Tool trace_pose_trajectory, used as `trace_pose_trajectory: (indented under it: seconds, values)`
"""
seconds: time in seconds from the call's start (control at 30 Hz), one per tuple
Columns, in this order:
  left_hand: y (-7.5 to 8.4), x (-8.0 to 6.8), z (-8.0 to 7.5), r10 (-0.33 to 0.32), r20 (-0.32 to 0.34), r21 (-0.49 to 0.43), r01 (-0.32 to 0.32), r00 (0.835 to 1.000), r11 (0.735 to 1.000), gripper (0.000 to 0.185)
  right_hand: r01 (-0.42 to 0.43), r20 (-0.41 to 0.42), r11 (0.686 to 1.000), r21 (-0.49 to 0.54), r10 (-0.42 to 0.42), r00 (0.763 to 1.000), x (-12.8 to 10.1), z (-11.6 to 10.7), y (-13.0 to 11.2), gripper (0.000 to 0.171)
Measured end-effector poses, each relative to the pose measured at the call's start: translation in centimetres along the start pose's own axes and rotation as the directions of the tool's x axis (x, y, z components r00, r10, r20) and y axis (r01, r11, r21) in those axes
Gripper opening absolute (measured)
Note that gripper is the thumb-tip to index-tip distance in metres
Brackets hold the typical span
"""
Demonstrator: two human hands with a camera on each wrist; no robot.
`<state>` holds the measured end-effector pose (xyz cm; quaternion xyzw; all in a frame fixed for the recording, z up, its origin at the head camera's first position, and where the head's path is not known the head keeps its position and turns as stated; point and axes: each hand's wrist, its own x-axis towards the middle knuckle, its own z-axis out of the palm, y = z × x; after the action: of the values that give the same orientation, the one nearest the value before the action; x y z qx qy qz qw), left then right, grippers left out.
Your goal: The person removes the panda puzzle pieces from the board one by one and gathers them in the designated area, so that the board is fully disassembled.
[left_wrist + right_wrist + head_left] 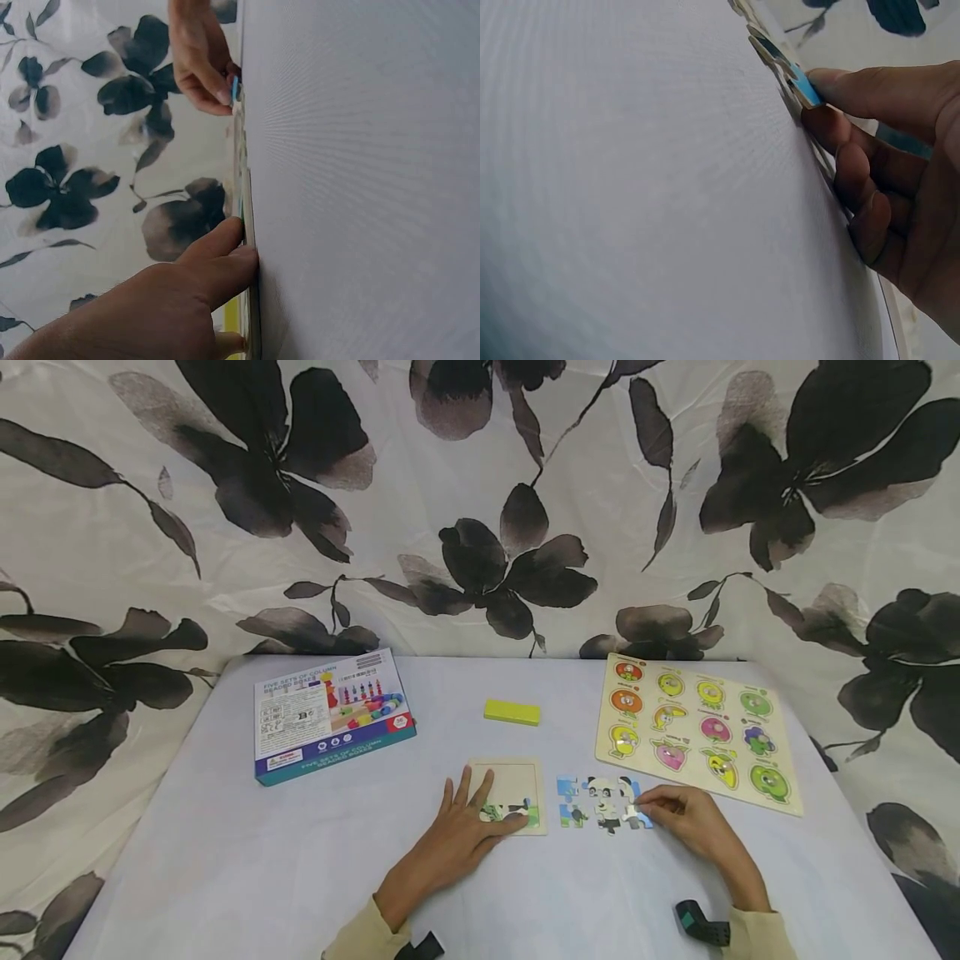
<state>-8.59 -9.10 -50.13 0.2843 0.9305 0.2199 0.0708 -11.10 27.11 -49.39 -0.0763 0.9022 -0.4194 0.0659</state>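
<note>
Panda puzzle pieces lie in a loose cluster on the white table, just to the right of the small wooden puzzle tray. Most of the cluster is joined into a partial picture of a panda on blue. The right hand is at the cluster's right edge, and its fingertips pinch one blue-edged piece between thumb and forefinger; the right wrist view shows that piece lifted slightly off the table at one side, though how far it is seated against its neighbours is hard to tell from that angle. The other fingers of this hand curl underneath, near the table.

The left hand lies flat on the tray with its fingers straight and spread, pressing on the lower left part of the frame. It grips nothing. A few pieces with green and white already sit in the tray's bottom row, just beside the fingertips.

Behind the tray, a yellow block rests on the table. A boxed bead game lies to the left, and a wooden peg board of fruit shapes lies to the right. A floral cloth hangs behind the table.
</note>
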Motion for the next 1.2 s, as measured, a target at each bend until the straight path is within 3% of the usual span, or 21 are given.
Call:
trace_pose_trajectory:
  seconds: [0.37, 0.9, 1.2]
  values:
    - [0.04, 0.18, 0.14, -0.008, -0.02, 0.017, 0.008, 1.0, 1.0, 0.037, 0.0, -0.019, 0.998, -0.06, -0.002, 1.0, -0.04, 0.15, -0.22, 0.007]
    - [0.17, 0.07, 0.06, -0.007, -0.018, 0.012, 0.008, 1.0, 1.0, 0.038, 0.018, -0.015, 0.999, -0.048, -0.019, 1.0, -0.06, -0.03, 0.03, 0.009]
    - [0.13, 0.14, 0.12, -0.004, -0.021, 0.004, 0.004, 1.0, 1.0, 0.037, -0.032, -0.02, 0.999, -0.025, 0.032, 0.999, -0.14, -0.21, -0.03, 0.012]
